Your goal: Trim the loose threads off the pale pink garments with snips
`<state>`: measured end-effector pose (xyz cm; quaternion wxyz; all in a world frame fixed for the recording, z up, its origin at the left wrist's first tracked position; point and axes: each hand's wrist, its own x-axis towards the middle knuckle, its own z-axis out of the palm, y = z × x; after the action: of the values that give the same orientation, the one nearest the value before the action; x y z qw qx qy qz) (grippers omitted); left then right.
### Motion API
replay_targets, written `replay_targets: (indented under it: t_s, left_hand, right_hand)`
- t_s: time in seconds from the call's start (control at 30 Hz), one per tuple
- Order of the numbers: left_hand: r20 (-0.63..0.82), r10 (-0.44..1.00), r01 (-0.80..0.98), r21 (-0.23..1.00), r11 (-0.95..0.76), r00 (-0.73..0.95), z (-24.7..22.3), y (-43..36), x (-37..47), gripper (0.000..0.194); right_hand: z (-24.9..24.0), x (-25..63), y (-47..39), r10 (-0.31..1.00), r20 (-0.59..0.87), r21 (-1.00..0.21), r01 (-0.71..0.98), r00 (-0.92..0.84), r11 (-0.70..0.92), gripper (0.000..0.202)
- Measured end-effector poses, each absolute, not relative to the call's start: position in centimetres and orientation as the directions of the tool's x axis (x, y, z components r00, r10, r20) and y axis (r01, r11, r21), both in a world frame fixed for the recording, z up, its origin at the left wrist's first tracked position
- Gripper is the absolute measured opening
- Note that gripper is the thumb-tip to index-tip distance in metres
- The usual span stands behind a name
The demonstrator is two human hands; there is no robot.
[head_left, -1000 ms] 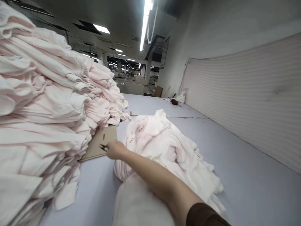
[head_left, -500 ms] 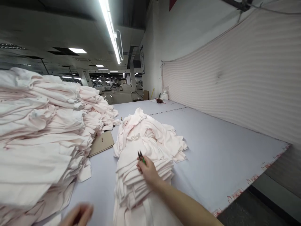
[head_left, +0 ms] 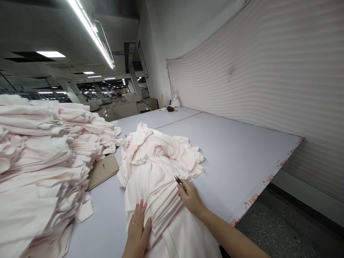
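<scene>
A stack of pale pink garments (head_left: 150, 179) lies in front of me on the table, with folded layers along its near right side. My left hand (head_left: 138, 227) rests flat on the near left of this stack, fingers stretched out, a ring on one of them. At the right edge of the layers, my right hand (head_left: 189, 195) is closed around small thread snips (head_left: 180, 183) with dark blades and a green handle. The blades point up and to the left. Some of the right fingers are hidden behind the hand and touch the cloth.
A tall heap of similar pink garments (head_left: 40, 154) stands on the left. Between the heaps lies a tan folder-like board (head_left: 103, 171). The pale table (head_left: 228, 157) extends to the right, its edge taped with red print. Striped cloth (head_left: 242, 82) covers the wall.
My left hand has come up from the lower left onto the stack. My right hand, still holding the snips, has shifted right to the stack's edge. The view has turned to the right.
</scene>
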<state>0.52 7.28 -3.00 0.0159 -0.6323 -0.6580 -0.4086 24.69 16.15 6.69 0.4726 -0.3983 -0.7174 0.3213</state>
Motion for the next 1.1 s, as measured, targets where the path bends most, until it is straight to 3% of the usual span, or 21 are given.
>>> replay_targets:
  t_s: [0.1, 0.2, 0.3, 0.43, 0.57, 0.63, 0.73, 0.83, 0.9, 0.97, 1.1]
  left_hand:
    - [0.521, 0.848, 0.921, 0.370, -0.123, -0.097, 2.9, 8.8, -0.7, 0.035]
    - [0.607, 0.794, 0.944, 0.266, -0.193, -0.008, 9.5, 12.1, 0.7, 0.027]
    - [0.447, 0.871, 0.882, 0.301, -0.361, 0.204, 12.8, 15.5, 4.1, 0.013]
    - [0.218, 0.954, 0.900, 0.342, -0.270, 0.203, 12.5, 18.3, 6.6, 0.005]
    - [0.157, 0.964, 0.872, 0.414, -0.262, 0.215, 12.4, 18.8, 6.0, 0.017]
    - [0.162, 0.959, 0.835, 0.471, -0.284, 0.234, 12.8, 18.6, 5.4, 0.020]
    - [0.297, 0.913, 0.786, 0.476, -0.394, 0.278, 13.0, 18.3, 4.9, 0.019]
    - [0.592, 0.750, 0.783, 0.300, -0.544, 0.295, 12.3, 18.1, 4.8, 0.013]
    - [0.714, 0.627, 0.797, 0.161, -0.582, 0.313, 11.5, 18.1, 4.8, 0.017]
    - [0.757, 0.565, 0.808, 0.085, -0.583, 0.328, 10.7, 18.1, 4.8, 0.019]
    - [0.800, 0.529, 0.826, 0.077, -0.558, 0.283, 9.6, 18.2, 4.5, 0.015]
  right_hand:
    - [7.6, 25.1, 18.0, 0.886, 0.404, -0.827, 0.323, -0.228, 0.460, 0.024]
    - [8.5, 24.4, 19.3, 0.923, 0.306, -0.801, 0.460, -0.234, 0.383, 0.028]
    - [9.2, 23.7, 20.0, 0.943, 0.209, -0.751, 0.574, -0.260, 0.325, 0.015]
    - [9.7, 23.8, 20.4, 0.935, 0.188, -0.767, 0.550, -0.300, 0.330, 0.007]
    - [10.2, 24.0, 20.5, 0.933, 0.144, -0.805, 0.509, -0.331, 0.305, 0.023]
    - [10.3, 23.7, 20.7, 0.936, 0.139, -0.804, 0.515, -0.322, 0.297, 0.017]
    - [10.4, 22.8, 21.2, 0.934, 0.216, -0.827, 0.456, -0.284, 0.330, 0.007]
    - [10.3, 21.8, 21.6, 0.902, 0.328, -0.843, 0.343, -0.282, 0.414, 0.017]
    - [10.3, 21.6, 21.8, 0.879, 0.370, -0.823, 0.332, -0.301, 0.460, 0.025]
    - [10.6, 22.0, 21.8, 0.864, 0.379, -0.805, 0.344, -0.331, 0.484, 0.025]
    - [11.6, 23.7, 21.3, 0.858, 0.341, -0.789, 0.379, -0.386, 0.484, 0.018]
